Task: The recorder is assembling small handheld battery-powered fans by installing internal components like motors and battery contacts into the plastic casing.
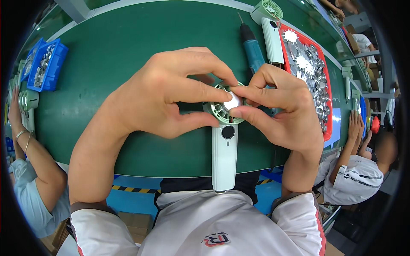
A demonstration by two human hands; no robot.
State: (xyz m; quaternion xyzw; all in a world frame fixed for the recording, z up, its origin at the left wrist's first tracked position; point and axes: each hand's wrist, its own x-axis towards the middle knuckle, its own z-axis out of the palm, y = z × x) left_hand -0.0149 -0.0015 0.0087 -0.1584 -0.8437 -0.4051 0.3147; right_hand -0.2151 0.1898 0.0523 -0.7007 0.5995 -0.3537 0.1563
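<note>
At frame centre you hold a pale green handheld fan (224,145) with a black round button and a shiny silver centre cap (233,102). Under it lies a dark green table (111,51). Upper left you see blue bins (45,64); upper right, a red tray (326,123) of silver discs, beside a teal screwdriver (253,49). Your sleeves are white with red trim.

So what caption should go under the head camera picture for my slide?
Both hands, left hand and right hand, press a shiny round disc onto a pale green handheld fan above a green table.
</note>
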